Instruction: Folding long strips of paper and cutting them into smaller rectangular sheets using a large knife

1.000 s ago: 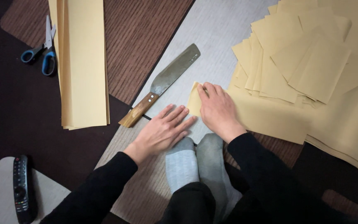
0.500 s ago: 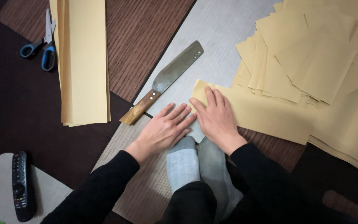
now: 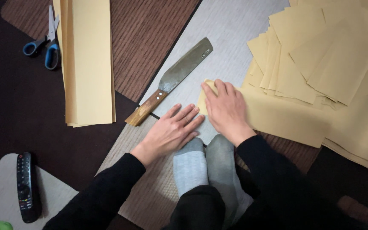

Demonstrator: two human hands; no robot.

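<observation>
both hands press flat, fingers spread, on the grey board [image 3: 235,30]: left hand [image 3: 172,132] just below the knife [image 3: 171,81], right hand [image 3: 226,110] on a tan paper sheet [image 3: 277,117] right of it.

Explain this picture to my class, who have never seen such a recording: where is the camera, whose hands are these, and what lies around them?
The camera sits on a person's head, looking down. The left hand lies flat on a grey board. The right hand presses a yellow paper sheet; neither hand grips anything. The person's grey socks show below. A large knife with a wooden handle lies beside the hands. More cut sheets pile up on the right, a long paper stack and scissors on the left, a remote control at bottom left.
</observation>
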